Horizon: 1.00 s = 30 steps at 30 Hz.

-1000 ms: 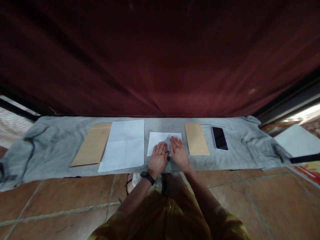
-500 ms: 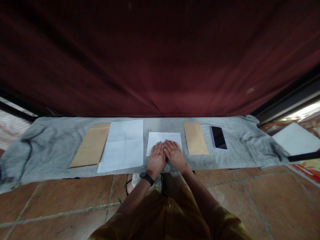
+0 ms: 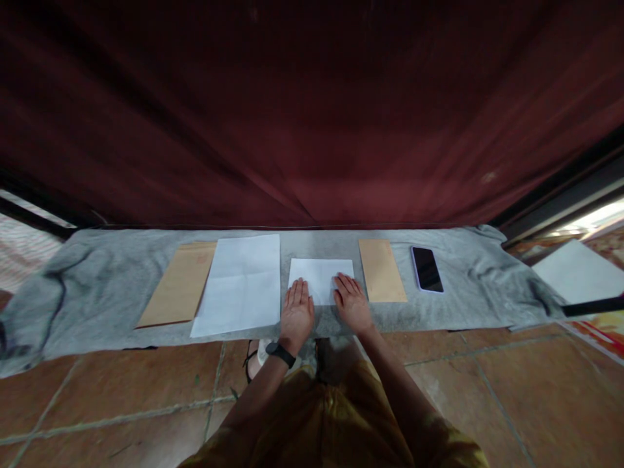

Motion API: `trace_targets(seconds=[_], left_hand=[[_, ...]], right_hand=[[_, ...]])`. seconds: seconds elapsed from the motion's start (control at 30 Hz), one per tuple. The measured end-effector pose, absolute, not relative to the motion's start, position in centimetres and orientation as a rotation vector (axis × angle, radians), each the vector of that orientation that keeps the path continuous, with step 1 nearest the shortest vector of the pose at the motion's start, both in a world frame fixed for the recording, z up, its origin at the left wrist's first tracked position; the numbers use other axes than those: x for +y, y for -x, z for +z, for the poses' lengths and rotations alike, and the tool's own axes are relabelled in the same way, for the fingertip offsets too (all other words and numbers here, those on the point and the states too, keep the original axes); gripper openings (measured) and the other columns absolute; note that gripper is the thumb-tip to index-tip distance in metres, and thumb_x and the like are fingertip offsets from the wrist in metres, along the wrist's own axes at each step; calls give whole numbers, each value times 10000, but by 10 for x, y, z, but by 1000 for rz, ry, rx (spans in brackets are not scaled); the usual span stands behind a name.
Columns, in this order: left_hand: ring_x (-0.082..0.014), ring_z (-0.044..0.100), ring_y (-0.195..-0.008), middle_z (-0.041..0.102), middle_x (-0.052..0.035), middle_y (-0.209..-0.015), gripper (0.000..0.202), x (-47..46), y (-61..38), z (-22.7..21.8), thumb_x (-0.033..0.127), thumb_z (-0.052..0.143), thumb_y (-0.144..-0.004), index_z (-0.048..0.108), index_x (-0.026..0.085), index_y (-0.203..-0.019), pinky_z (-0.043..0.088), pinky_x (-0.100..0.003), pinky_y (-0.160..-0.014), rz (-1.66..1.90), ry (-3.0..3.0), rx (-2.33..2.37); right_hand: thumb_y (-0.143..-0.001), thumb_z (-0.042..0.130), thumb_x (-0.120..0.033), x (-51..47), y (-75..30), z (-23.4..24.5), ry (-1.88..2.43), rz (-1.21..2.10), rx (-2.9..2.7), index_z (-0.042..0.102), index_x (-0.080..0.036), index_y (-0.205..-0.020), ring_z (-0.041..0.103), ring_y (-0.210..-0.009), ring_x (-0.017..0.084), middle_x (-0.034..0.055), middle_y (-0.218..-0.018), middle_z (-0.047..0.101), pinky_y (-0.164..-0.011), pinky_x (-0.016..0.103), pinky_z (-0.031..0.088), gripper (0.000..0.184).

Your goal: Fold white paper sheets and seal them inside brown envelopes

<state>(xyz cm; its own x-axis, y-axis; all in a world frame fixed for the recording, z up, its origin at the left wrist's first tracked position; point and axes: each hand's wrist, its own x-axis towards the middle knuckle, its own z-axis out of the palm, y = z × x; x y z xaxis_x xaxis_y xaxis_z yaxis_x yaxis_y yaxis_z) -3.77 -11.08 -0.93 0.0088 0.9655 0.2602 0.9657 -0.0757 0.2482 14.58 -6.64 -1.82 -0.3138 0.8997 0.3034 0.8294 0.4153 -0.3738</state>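
A small white sheet of paper [image 3: 322, 279], perhaps folded, lies flat on the grey cloth in front of me. My left hand [image 3: 297, 314], with a dark band at the wrist, rests flat over its near left corner, fingers stretched out. Over its right edge lies my right hand [image 3: 351, 303], palm down with fingers extended. Neither hand grips anything. Left of the small paper is a larger white paper [image 3: 241, 286] with faint crease lines. A brown envelope [image 3: 382, 270] sits just right of my right hand.
Another brown envelope [image 3: 178, 286] lies partly under the large paper's left side. A phone [image 3: 427, 269] with a dark screen rests to the right. The grey cloth [image 3: 468, 279] covers a narrow bench, backed by a dark red curtain [image 3: 312, 130]. Tiled floor [image 3: 487, 390] shows below.
My hands have slid apart from the middle of the small paper, the left one leftward and the right one rightward. More of the paper's middle now shows.
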Motion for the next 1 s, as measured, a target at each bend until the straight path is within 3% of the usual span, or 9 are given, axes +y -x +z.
trace_targets(seconds=[0.3,0.47,0.8,1.0], left_hand=[[-302,377,-1476,456,-225,-1537,512,-109,40,-6,197,333,-996,448,29,-1466,335,-518,-1208,-565,2181,-2157],[-243,314,-1509,421,-157,-1582,543,-94,24,-2,129,339,-967,409,80,-1503,307,-454,-1235,-527,2440,-1946],[-254,373,-1480,453,-178,-1555,532,-54,9,-7,297,323,-1021,443,59,-1482,317,-442,-1223,-480,2495,-1980],[-249,345,-1496,454,-145,-1562,541,-50,19,-13,319,312,-1024,416,112,-1513,286,-473,-1228,-478,2405,-2024]], right_hand=[[-1006,442,-255,-68,-153,-22,1484,158,-2137,542,-163,-1428,482,-1373,270,119,-1461,568,-1148,478,383,443],[-1008,432,-260,-68,-152,-21,1483,157,-2139,546,-160,-1425,488,-1370,268,121,-1462,567,-1155,476,371,443],[-1006,439,-262,-68,-151,-21,1502,147,-2147,544,-152,-1427,489,-1368,273,122,-1470,561,-1161,475,360,447],[-998,448,-242,-68,-151,-20,1510,149,-2152,538,-166,-1432,493,-1359,261,118,-1474,557,-1161,470,362,450]])
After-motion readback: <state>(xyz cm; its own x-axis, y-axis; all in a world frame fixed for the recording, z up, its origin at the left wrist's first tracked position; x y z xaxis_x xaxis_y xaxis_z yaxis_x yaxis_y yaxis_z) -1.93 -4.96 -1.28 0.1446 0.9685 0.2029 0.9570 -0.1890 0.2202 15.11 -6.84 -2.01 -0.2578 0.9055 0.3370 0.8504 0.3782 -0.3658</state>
